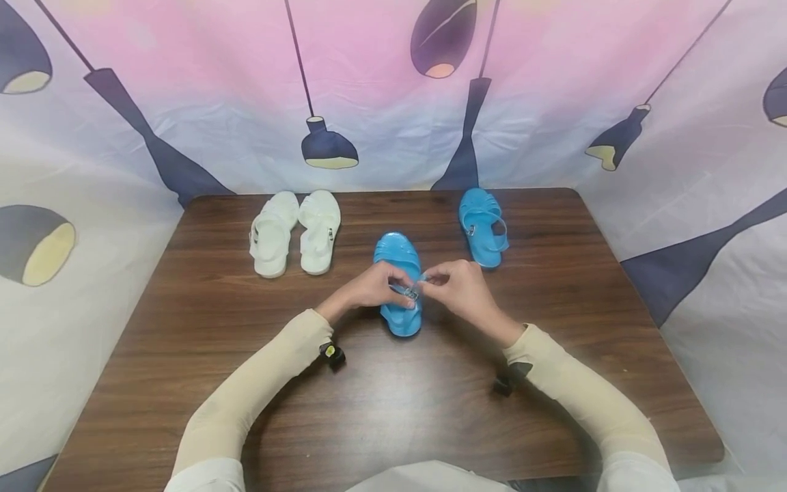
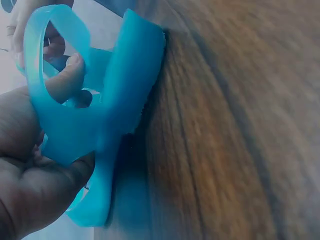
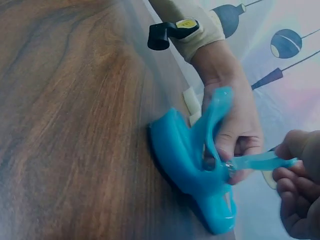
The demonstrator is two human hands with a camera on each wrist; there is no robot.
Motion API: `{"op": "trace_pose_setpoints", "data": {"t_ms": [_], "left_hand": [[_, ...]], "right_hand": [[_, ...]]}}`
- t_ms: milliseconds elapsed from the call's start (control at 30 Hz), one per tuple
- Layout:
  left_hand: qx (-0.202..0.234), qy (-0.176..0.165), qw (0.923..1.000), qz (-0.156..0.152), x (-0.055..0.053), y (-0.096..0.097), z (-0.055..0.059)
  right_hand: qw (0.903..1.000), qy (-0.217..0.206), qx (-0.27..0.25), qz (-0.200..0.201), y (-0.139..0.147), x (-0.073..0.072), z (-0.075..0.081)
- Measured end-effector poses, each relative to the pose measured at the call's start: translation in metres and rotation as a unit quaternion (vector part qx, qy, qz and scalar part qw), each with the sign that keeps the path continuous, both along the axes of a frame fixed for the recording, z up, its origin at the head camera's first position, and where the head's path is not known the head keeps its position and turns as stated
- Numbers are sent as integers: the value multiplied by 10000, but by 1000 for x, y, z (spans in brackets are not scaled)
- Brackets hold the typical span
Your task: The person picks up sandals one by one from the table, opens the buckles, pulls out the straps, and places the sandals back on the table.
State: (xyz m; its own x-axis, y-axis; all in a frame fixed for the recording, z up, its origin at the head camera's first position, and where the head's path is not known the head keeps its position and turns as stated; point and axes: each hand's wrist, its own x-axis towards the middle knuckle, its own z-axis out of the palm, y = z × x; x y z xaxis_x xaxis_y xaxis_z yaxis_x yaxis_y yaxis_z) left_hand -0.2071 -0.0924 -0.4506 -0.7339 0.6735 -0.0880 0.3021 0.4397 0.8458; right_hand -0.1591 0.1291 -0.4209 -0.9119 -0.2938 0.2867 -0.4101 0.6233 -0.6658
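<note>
A blue sandal (image 1: 396,249) stands on the table in front of me, toe pointing away. My left hand (image 1: 376,285) grips its side by the metal buckle (image 1: 412,294), thumb and fingers around the side strap. In the left wrist view the left thumb (image 2: 82,170) presses the outer side of the sandal (image 2: 132,65). My right hand (image 1: 461,290) pinches the free end of the ankle strap (image 3: 262,161), which stretches out from the buckle (image 3: 230,169) in the right wrist view. The right fingertips partly hide the strap's end.
A second blue sandal (image 1: 479,212) stands at the back right of the brown table (image 1: 553,403). Two white sandals, a left one (image 1: 270,239) and a right one (image 1: 318,236), stand side by side at the back left. A patterned curtain (image 1: 381,89) hangs behind the table.
</note>
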Motion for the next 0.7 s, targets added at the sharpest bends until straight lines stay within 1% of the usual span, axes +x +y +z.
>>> {"op": "trace_pose_setpoints", "data": {"t_ms": [133, 267, 500, 700], "left_hand": [[-61, 51, 10000, -15, 1, -1, -1], [-65, 33, 10000, -4, 1, -1, -2], [11, -60, 10000, -43, -1, -1, -1], [63, -120, 9998, -124, -1, -2, 0]], "right_hand": [[9997, -123, 176, 80, 4, 0, 2], [9992, -262, 275, 112, 10, 2, 1], [9969, -688, 335, 176, 22, 6, 0], [9926, -1134, 420, 121, 32, 11, -11]]}}
